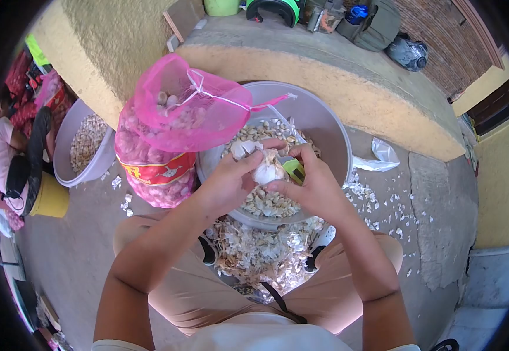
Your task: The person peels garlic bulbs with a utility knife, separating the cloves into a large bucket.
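Note:
Over a large grey tub (330, 117), my left hand (231, 178) is closed around a white garlic bulb (269, 169). A second whitish piece of garlic or skin (244, 149) shows by its fingers. My right hand (318, 184) grips a yellow-green cutter (293, 169) against the bulb's right side, its thumb touching the bulb. The cutter's blade is hidden. Loose garlic cloves (272, 202) fill the bottom of the tub beneath both hands.
A pink mesh sack of garlic (155, 140) leans against the tub's left side. Garlic skins (260, 248) are heaped between my legs and scattered rightward. At left, a person (17, 152) sits near another tub (105, 155) and a yellow bucket (52, 196). A raised ledge (324, 73) runs behind.

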### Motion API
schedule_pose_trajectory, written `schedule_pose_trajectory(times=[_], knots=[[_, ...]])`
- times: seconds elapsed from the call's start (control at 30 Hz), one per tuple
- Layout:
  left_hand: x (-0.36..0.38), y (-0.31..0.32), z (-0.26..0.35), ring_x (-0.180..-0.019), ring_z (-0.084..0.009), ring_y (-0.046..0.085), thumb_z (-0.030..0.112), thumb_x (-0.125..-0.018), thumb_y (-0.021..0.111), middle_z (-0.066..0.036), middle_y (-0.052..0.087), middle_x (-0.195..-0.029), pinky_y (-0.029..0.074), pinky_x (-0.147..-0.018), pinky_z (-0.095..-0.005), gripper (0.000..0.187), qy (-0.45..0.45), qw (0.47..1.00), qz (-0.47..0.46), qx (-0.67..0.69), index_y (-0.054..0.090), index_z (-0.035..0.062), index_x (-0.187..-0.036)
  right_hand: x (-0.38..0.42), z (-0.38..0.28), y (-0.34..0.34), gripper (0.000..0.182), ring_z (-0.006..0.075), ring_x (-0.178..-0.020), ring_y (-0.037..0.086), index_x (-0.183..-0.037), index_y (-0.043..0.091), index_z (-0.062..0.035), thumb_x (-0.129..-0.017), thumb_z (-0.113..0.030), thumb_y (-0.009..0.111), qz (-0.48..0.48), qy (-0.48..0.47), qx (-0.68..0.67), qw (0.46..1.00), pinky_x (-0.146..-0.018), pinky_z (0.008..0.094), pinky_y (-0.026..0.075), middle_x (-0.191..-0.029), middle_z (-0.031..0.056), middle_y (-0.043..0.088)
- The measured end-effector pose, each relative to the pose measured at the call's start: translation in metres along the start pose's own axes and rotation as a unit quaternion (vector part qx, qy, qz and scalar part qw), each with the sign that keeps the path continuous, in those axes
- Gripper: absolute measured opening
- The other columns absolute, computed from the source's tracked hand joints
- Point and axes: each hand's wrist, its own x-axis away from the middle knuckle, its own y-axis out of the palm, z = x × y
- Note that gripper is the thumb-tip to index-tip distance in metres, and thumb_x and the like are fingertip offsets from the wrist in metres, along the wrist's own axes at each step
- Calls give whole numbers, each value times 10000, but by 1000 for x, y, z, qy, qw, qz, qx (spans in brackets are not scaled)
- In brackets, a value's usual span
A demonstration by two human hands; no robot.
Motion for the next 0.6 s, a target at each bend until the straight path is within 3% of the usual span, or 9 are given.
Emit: schedule_pose_trajectory(times=[0.07,0.17,0.27,0.47,0.6], knots=[[2,2,5,-1077,-181,460,166,-825,515,-57,424,-1218,366,-914,-319,490,2,1000,-19,3,332,16,-1254,-2,-2,-5,553,335,-847,563,-1034,422,6,-690,-336,687,-27,27,46,998,-716,373,433,-909,206,556],[3,-9,5,-1095,-173,446,98,-735,614,-57,411,-1240,364,-917,-309,602,22,993,-99,-60,328,18,-1259,-2,-1,-7,522,352,-804,565,-1013,456,14,-703,-347,672,-31,-13,42,999,-679,376,434,-857,207,563],[6,-3,11,-1116,-165,426,23,-669,667,-71,408,-1246,356,-933,-306,674,37,987,-59,-146,335,20,-1255,-1,-4,-12,465,315,-746,575,-976,495,8,-710,-332,669,-48,-19,38,998,-647,355,439,-817,181,573],[13,-8,12,-1100,-159,440,-82,-621,676,-63,433,-1210,385,-930,-296,652,74,960,-65,-263,400,33,-1201,2,-8,-15,366,240,-599,554,-884,529,-1,-734,-313,648,-91,-31,-12,995,-575,318,427,-666,132,558],[15,-6,15,-1087,-165,453,-70,-602,697,-68,445,-1194,400,-918,-303,636,87,945,-69,-308,444,38,-1175,2,-4,-15,329,246,-573,548,-816,524,4,-761,-306,619,-109,-47,6,993,-551,325,414,-632,137,544]])
